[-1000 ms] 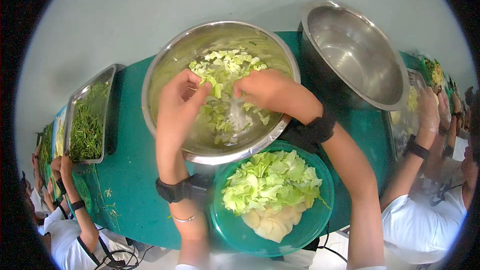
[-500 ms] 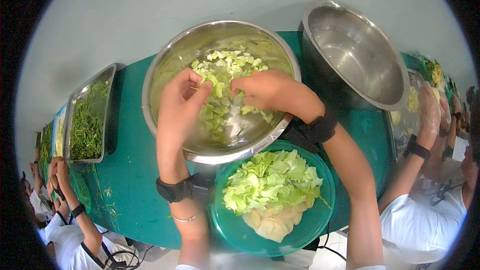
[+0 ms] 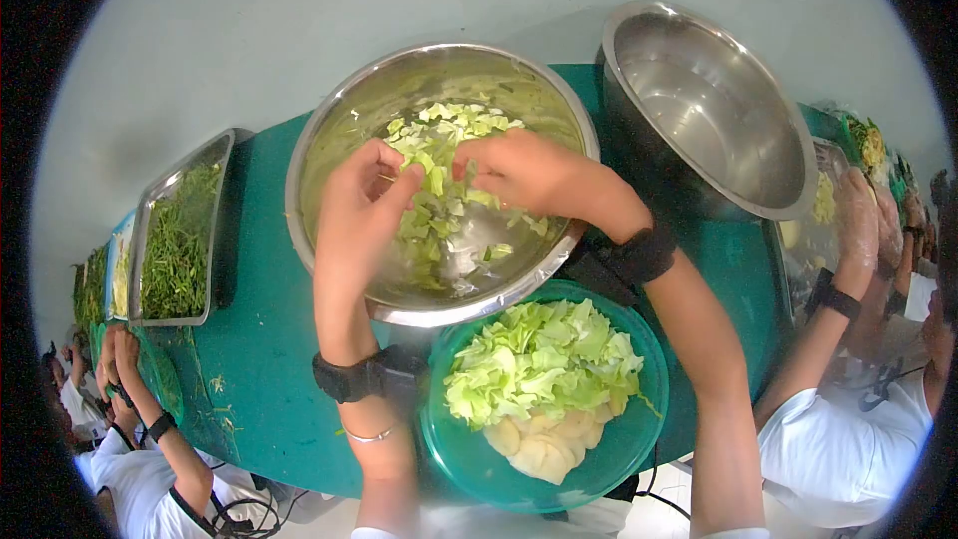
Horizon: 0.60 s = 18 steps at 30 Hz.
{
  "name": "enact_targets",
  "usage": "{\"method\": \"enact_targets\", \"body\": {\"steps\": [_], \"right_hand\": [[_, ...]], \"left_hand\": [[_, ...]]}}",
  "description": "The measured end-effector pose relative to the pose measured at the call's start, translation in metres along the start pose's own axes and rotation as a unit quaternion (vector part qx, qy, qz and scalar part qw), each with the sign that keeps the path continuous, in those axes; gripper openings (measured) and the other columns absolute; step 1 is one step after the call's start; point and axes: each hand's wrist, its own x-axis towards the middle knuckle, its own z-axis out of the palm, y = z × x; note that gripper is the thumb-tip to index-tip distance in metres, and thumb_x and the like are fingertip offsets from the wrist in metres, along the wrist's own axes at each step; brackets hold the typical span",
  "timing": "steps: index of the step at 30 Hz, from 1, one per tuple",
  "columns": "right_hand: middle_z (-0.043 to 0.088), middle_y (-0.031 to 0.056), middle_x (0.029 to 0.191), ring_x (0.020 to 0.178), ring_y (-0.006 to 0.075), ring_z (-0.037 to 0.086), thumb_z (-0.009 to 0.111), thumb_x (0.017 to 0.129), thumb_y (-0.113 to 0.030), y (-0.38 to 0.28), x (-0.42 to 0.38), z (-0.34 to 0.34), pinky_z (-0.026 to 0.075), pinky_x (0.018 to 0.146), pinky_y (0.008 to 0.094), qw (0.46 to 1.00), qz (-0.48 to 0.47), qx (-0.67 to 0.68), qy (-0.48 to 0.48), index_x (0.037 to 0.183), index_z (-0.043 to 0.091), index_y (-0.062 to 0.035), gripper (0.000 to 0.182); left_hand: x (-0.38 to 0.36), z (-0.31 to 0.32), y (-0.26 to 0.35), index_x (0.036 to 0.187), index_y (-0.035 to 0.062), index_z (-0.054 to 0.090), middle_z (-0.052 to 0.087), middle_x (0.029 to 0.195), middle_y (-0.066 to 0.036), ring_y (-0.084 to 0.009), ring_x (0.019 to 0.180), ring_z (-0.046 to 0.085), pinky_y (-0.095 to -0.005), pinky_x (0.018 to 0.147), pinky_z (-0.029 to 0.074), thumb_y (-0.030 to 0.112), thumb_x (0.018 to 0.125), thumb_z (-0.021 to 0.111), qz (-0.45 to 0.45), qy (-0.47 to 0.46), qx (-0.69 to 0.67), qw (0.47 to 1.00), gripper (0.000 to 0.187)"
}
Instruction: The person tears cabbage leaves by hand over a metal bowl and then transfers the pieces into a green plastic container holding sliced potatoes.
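Note:
A large steel bowl (image 3: 299,190) holds torn pale green leaf pieces (image 3: 459,122) that look like cabbage. Over it, my left hand (image 3: 361,205) pinches a cabbage leaf (image 3: 435,178) between thumb and fingers. My right hand (image 3: 539,175) is curled just to the right of that leaf, its fingertips closed; what lies between them is hidden. Below the steel bowl, nearest my body, a green plastic bowl (image 3: 436,439) contains a heap of larger torn leaves (image 3: 544,359) and pale round slices (image 3: 544,447), perhaps potato.
An inclined steel basin (image 3: 718,120) stands at the back right. On the left a metal tray (image 3: 210,289) carries chopped green stalks (image 3: 178,250). Co-workers' hands (image 3: 856,215) show at the right edge and others (image 3: 118,349) at the left, around the green table (image 3: 269,379).
My right hand has shifted slightly left, closer to the leaf in my left hand. The left hand stays in nearly the same place. A few pieces in the bowl lie differently.

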Motion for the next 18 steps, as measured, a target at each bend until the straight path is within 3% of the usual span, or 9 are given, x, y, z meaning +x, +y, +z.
{"method": "enact_targets", "body": {"steps": [4, 7, 10, 13, 18], "right_hand": [[0.056, 0.0049, 0.076, 0.070, 0.0099, 0.057, 0.054, 0.091, -0.015, -0.012, -0.001, -0.012, 0.045, 0.066, 0.0241, 0.971, 0.024, 0.236, 0.014, 0.103, 0.056, -0.0030, 0.017], [0.058, 0.0077, 0.071, 0.063, 0.0111, 0.058, 0.054, 0.089, -0.013, -0.015, -0.001, -0.010, 0.046, 0.058, 0.0255, 0.955, -0.030, 0.278, 0.097, 0.097, 0.056, 0.0003, 0.016], [0.057, 0.0060, 0.073, 0.064, 0.0097, 0.055, 0.054, 0.090, -0.013, -0.014, -0.001, -0.009, 0.045, 0.059, 0.0236, 0.958, -0.060, 0.262, 0.104, 0.099, 0.056, 0.0011, 0.017], [0.054, 0.0010, 0.082, 0.076, 0.0075, 0.052, 0.053, 0.093, -0.015, -0.016, -0.002, -0.012, 0.044, 0.069, 0.0228, 0.951, -0.062, 0.291, 0.083, 0.102, 0.056, -0.0011, 0.017], [0.057, 0.0010, 0.085, 0.078, 0.0083, 0.054, 0.055, 0.092, -0.015, -0.017, -0.001, -0.011, 0.045, 0.069, 0.0244, 0.953, -0.075, 0.274, 0.100, 0.101, 0.057, -0.0016, 0.016]], "left_hand": [[0.000, 0.000, 0.001, 0.080, 0.0030, 0.051, 0.051, 0.066, 0.000, -0.0080, 0.061, 0.052, -0.0225, 0.055, 0.038, 0.012, 0.082, 0.065, -0.031, -0.004, 0.020, 0.999, 0.016], [0.001, -0.001, -0.003, 0.080, 0.0031, 0.051, 0.054, 0.066, -0.001, -0.0085, 0.061, 0.053, -0.0223, 0.055, 0.038, 0.012, 0.082, 0.064, -0.031, -0.007, 0.013, 0.999, 0.017], [-0.001, 0.000, -0.001, 0.080, 0.0029, 0.051, 0.057, 0.067, -0.003, -0.0091, 0.061, 0.054, -0.0223, 0.056, 0.039, 0.012, 0.083, 0.064, -0.035, -0.015, 0.006, 0.999, 0.016], [-0.001, 0.001, -0.001, 0.080, 0.0026, 0.052, 0.060, 0.068, -0.005, -0.0095, 0.061, 0.056, -0.0226, 0.056, 0.040, 0.011, 0.084, 0.063, -0.042, -0.026, -0.007, 0.999, 0.014], [-0.001, 0.001, 0.001, 0.081, 0.0016, 0.053, 0.060, 0.071, -0.005, -0.0101, 0.063, 0.057, -0.0227, 0.058, 0.043, 0.008, 0.084, 0.061, -0.056, -0.038, -0.014, 0.998, 0.011]]}}
